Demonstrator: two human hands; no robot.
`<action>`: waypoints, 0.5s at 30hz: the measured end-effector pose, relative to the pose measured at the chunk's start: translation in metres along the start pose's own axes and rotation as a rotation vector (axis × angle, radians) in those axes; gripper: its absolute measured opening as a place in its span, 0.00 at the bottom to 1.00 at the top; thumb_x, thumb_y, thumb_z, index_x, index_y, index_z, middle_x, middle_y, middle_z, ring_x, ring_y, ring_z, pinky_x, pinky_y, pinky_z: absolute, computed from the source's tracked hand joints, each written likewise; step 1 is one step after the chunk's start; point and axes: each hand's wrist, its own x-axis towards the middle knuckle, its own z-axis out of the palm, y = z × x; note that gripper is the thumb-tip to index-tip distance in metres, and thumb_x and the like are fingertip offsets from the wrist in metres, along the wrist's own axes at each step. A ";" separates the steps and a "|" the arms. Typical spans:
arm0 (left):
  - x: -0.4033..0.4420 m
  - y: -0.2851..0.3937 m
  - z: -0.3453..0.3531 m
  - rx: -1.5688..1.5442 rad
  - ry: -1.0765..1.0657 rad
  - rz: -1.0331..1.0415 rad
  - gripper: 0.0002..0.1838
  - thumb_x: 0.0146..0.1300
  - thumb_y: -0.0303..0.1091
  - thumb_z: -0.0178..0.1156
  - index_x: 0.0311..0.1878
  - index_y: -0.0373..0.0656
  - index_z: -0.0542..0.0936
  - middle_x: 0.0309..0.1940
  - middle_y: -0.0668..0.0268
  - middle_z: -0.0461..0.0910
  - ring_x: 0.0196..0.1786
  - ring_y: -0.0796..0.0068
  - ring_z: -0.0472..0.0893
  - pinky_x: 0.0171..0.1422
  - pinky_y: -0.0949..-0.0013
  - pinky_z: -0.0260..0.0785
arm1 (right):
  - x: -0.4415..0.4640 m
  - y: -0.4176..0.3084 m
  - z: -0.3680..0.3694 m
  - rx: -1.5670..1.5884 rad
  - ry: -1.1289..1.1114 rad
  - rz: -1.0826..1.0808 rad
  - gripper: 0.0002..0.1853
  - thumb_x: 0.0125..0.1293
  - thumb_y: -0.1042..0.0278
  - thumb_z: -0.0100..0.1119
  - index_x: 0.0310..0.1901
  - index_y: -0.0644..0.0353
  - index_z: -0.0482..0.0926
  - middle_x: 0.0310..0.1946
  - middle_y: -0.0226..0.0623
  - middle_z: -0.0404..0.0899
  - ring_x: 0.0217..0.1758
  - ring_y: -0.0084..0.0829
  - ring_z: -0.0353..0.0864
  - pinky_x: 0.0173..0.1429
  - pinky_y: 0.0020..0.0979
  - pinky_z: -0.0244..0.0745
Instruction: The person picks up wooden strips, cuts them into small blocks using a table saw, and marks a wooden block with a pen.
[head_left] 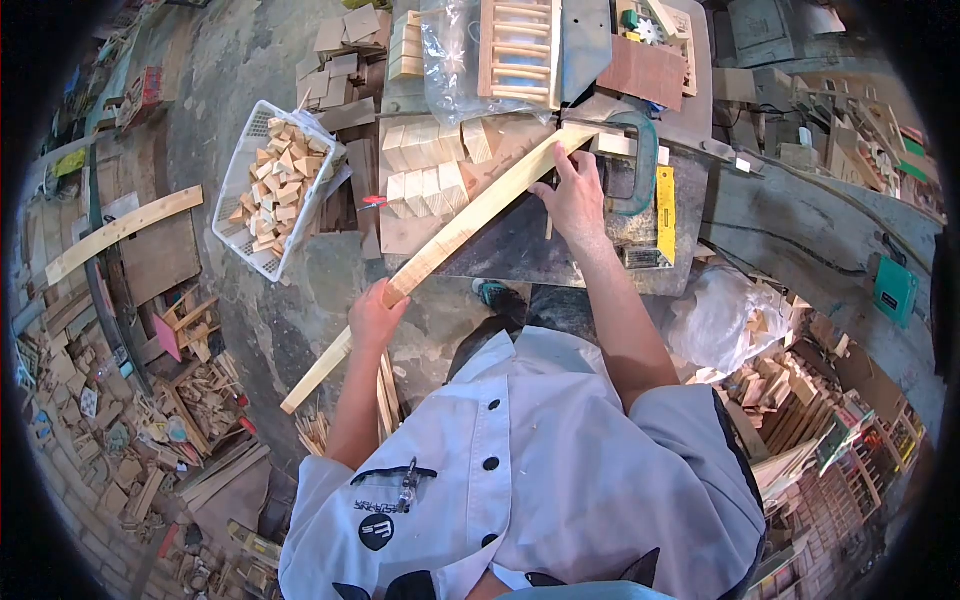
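A long pale wooden strip (470,220) runs slantwise from the worktable down past its front edge on the left. Gripping it around its middle is my left hand (378,316), fingers wrapped over the wood. My right hand (576,200) holds the strip near its far end, thumb and fingers on the near side and top. That end lies beside a teal C-shaped clamp (648,165) and a short wooden piece (614,146). Rows of cut wooden blocks (425,190) stand on a brown board (405,235) left of the strip.
A white basket (228,205) full of blocks stands on the floor at left. On the table are a yellow straight tool (666,215), a ladder-like wooden frame (520,50) and a plastic bag (450,70). Wood scraps (790,390) pile up at right.
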 end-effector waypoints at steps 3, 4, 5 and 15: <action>-0.003 0.014 0.003 -0.056 0.171 0.123 0.32 0.58 0.46 0.79 0.63 0.44 0.83 0.60 0.57 0.82 0.58 0.50 0.84 0.60 0.49 0.78 | 0.000 -0.003 -0.002 0.015 -0.005 0.000 0.44 0.56 0.62 0.84 0.75 0.58 0.74 0.60 0.49 0.75 0.65 0.49 0.78 0.67 0.43 0.79; -0.001 0.026 0.001 -0.056 0.169 0.123 0.32 0.58 0.46 0.79 0.63 0.44 0.83 0.60 0.57 0.82 0.58 0.50 0.84 0.60 0.49 0.78 | 0.000 -0.004 -0.003 0.030 -0.005 -0.002 0.44 0.56 0.63 0.84 0.74 0.61 0.75 0.59 0.50 0.75 0.64 0.49 0.78 0.67 0.43 0.79; 0.004 0.042 0.001 0.004 0.254 0.231 0.32 0.58 0.45 0.79 0.64 0.46 0.82 0.61 0.58 0.80 0.59 0.52 0.83 0.61 0.49 0.77 | 0.000 -0.004 -0.003 0.029 -0.004 0.001 0.44 0.56 0.63 0.84 0.74 0.61 0.75 0.59 0.50 0.75 0.64 0.49 0.78 0.67 0.43 0.79; 0.089 0.144 0.010 0.134 0.330 0.741 0.33 0.60 0.36 0.74 0.71 0.53 0.79 0.58 0.63 0.78 0.56 0.59 0.81 0.56 0.52 0.75 | 0.003 -0.001 -0.010 -0.017 -0.041 -0.018 0.41 0.60 0.61 0.81 0.75 0.55 0.74 0.61 0.50 0.74 0.64 0.50 0.80 0.66 0.43 0.80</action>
